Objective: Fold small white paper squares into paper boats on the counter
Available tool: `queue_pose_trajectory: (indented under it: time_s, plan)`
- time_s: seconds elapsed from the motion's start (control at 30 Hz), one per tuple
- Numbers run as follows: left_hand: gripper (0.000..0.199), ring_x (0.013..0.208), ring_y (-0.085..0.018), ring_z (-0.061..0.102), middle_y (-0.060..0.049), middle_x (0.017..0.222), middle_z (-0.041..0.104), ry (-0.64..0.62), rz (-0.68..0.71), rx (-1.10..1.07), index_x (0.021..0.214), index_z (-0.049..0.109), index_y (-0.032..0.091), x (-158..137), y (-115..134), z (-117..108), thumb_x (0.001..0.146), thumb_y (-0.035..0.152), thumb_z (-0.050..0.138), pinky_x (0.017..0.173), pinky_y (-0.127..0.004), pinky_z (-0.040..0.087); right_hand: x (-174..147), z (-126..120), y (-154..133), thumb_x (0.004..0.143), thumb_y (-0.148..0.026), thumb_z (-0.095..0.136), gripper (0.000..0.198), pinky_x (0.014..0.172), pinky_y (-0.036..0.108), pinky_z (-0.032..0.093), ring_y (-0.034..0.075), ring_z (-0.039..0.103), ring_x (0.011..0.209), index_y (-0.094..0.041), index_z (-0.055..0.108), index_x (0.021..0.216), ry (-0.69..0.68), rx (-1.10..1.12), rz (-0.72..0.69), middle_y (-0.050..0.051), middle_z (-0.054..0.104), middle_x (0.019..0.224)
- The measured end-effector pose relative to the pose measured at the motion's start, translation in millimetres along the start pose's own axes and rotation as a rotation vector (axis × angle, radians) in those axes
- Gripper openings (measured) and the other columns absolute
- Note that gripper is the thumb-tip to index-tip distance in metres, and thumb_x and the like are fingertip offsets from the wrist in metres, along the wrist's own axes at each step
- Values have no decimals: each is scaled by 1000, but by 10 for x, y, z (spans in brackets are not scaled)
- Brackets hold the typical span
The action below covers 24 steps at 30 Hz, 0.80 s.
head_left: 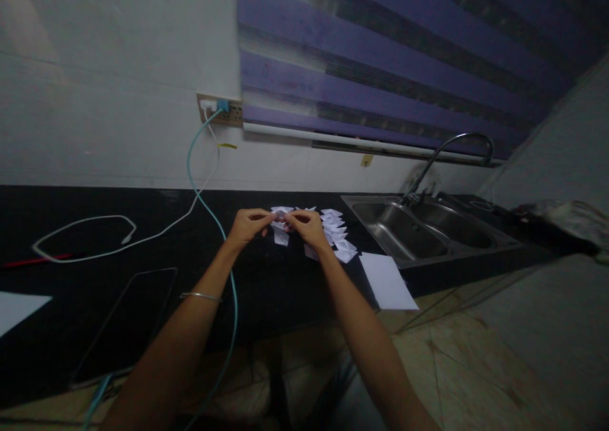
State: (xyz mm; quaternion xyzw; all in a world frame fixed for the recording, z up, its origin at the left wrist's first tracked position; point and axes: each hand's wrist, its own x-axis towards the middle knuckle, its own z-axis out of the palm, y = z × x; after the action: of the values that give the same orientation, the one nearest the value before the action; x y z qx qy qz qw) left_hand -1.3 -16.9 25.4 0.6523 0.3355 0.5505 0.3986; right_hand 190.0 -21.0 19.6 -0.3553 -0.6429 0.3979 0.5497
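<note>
My left hand (250, 225) and my right hand (306, 226) meet above the black counter, thumbs and fingertips pinched close together. Between them is a small folded piece of white paper (280, 235), partly hidden by the fingers. Just right of my right hand, several folded white paper shapes (334, 226) lie in a row, one overlapping another. They look like small paper boats. Part of another white piece shows under my right wrist.
A stack of white paper (389, 282) lies at the counter's front edge, by the steel sink (404, 228). A teal cable (233, 291) passes under my left arm. A white cable (157, 234), a dark flat tablet-like object (126, 323) and another white sheet (19, 310) lie left.
</note>
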Motion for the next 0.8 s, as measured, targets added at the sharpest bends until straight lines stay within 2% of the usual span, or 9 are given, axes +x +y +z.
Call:
queue_pose_trajectory:
  time_s: [0.2,0.33,0.57,0.8]
  plan:
    - [30,58,-15,66,-9,82,75,51,-20,-129,92,72,13,7,10,20,72,34,79,39,-20,44,15,-71,64,71,-44,78,33,70,33,57,18,69,72,-18,70,90,72,38,-22,5,73,82]
    - [26,59,-16,67,-9,77,74,36,-27,-119,85,70,13,9,-1,2,72,34,78,39,-20,44,16,-98,63,70,-46,78,34,70,35,57,19,68,70,-18,71,88,73,20,-8,5,72,77]
    - [28,45,-7,55,-4,70,68,32,6,-94,78,60,14,19,-52,40,75,37,76,42,-20,44,9,-94,75,71,-46,78,31,68,36,57,19,67,65,-17,72,79,23,7,-28,6,71,73]
    - [29,61,-9,58,-2,80,63,49,91,-109,78,54,16,53,-190,114,77,38,73,52,-20,47,13,-88,120,72,-49,76,33,69,33,57,17,67,68,-18,69,76,-18,-10,-14,5,71,76]
